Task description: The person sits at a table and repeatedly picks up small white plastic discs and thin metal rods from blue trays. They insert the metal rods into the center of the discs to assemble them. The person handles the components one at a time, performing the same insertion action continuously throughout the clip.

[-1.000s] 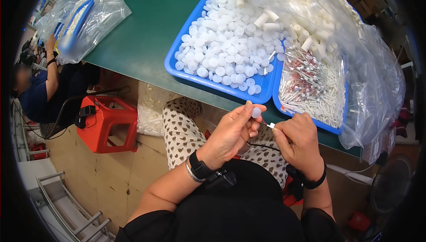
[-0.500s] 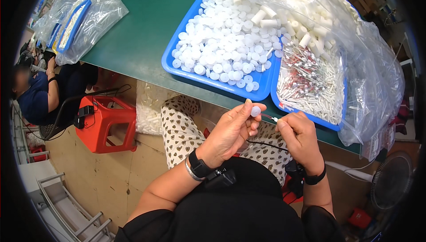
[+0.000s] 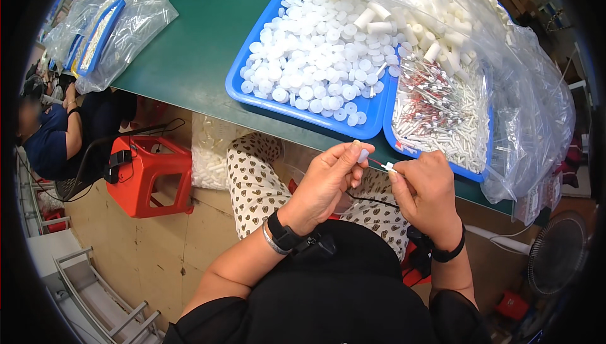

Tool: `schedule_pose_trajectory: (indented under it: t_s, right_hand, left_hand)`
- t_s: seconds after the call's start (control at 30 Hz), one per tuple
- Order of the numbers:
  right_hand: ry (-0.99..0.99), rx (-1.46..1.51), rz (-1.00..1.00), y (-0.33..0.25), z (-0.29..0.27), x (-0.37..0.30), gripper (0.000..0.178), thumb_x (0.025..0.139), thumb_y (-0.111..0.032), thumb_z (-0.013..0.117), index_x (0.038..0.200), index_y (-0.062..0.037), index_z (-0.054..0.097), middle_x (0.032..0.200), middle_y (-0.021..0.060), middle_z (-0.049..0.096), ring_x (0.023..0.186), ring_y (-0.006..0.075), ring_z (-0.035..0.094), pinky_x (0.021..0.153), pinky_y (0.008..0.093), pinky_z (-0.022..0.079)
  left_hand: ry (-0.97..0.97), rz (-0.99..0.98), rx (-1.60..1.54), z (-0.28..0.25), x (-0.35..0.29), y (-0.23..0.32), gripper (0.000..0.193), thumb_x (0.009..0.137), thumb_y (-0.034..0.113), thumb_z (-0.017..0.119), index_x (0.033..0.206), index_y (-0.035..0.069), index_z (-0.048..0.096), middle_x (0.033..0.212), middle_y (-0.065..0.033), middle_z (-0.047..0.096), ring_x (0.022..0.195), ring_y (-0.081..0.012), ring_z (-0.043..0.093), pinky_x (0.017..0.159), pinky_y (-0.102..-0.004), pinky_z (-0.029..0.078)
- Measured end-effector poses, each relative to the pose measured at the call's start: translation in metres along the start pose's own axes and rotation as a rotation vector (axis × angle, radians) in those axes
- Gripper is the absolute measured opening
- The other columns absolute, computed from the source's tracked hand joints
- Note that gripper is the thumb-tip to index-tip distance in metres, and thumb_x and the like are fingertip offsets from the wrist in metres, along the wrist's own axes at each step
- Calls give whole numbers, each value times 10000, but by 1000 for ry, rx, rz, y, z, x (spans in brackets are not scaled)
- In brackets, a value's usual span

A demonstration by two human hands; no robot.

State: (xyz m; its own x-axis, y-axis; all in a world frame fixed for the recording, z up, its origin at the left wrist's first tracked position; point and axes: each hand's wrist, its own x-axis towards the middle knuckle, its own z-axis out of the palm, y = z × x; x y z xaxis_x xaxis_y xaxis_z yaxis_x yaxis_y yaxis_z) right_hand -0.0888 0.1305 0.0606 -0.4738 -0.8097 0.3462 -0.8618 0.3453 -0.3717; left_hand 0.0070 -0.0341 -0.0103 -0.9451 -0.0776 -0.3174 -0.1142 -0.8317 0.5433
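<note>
Small white cap (image 3: 362, 154) pinched in left hand (image 3: 325, 183), just left of thin red-tipped wire (image 3: 382, 166) pinched by right hand (image 3: 424, 187), pointing capward.

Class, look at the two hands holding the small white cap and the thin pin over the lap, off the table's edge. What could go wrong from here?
1. The left hand pinches the white cap only at the fingertips, over the lap; it might slip and fall to the floor.
2. The right hand holds a thin pin aimed at the cap; misaligned, it could bend or prick a finger.

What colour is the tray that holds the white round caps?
Blue; the tray shows best in the head view.
</note>
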Motion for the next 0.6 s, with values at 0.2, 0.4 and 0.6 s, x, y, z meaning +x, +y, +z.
schedule_pose_trajectory:
  t_s: [0.2, 0.4, 0.6]
  right_hand:
    - [8, -47, -51, -4, 5, 0, 62, 813, -65, 710, 825, -62, 649, 661, 30, 547, 587, 220, 481, 631, 367, 372]
    - [39, -69, -56, 0, 21, -5, 62, 826, -61, 700, 839, -50, 641, 643, 36, 520, 572, 217, 469, 613, 361, 360]
    - [25, -141, -93, -2, 24, -10, 81, 803, -40, 682, 845, -39, 613, 611, 34, 462, 571, 208, 455, 597, 361, 342]
  left_hand:
    - [8, -33, -28, 4, 0, -10, 359, 1022, 280, 561, 1197, -32, 601, 930, -12, 614, 780, -65, 545, 702, -216, 457]
    - [-4, -160, -300, 6, 0, -20, 350, 1003, 314, 591, 1143, -5, 613, 879, -8, 601, 763, -76, 544, 699, -233, 473]
    - [-15, -207, -316, 5, 0, -30, 336, 992, 341, 606, 1094, 21, 622, 869, 3, 595, 739, -77, 517, 722, -244, 471]
